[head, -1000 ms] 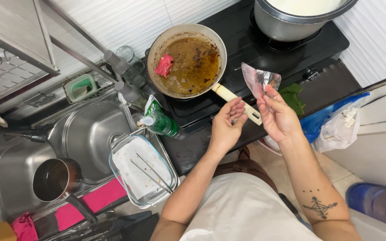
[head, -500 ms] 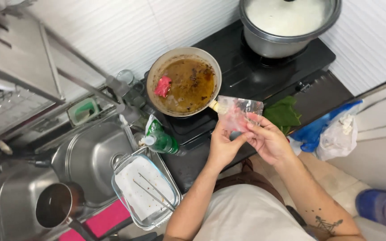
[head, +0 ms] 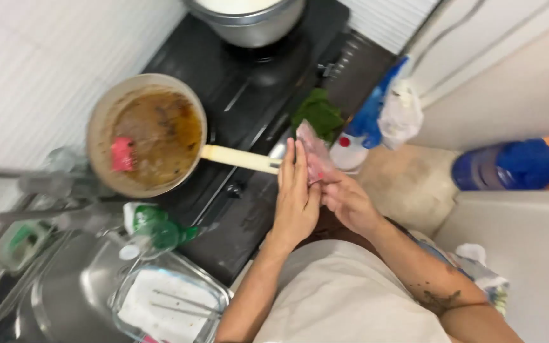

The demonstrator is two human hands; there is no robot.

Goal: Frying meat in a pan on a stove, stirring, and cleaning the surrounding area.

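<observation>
Landmark: the black stove (head: 249,108) serves as your reference for every place below.
Left hand (head: 297,197): held at the near edge of the stove, palm turned toward the right hand; its fingers (head: 292,162) are straight and close together, pressed flat along the near side of the packet.
Right hand (head: 349,202): just right of the left hand, off the stove's near right corner; its fingers are curled shut on the packet's lower end.
Packet (head: 316,152): a small clear plastic packet with pinkish contents, held between both your hands above the stove's near right edge, not resting on anything.
Axis: the packet's long axis runs from your right hand up toward the stove; its free top end points at the green leaves (head: 318,113).
Nearer hand: both touch it; the right hand holds the grip, the left only backs it.
Pan (head: 147,133): on the stove's left burner, brown sauce and a red piece inside; its pale handle (head: 239,159) points at your left fingertips, just short of touching.
Pot (head: 246,19): on the stove's far burner, well apart from your hands.
Sharpness: the frame is blurred, so the packet's seal cannot be told.
</observation>
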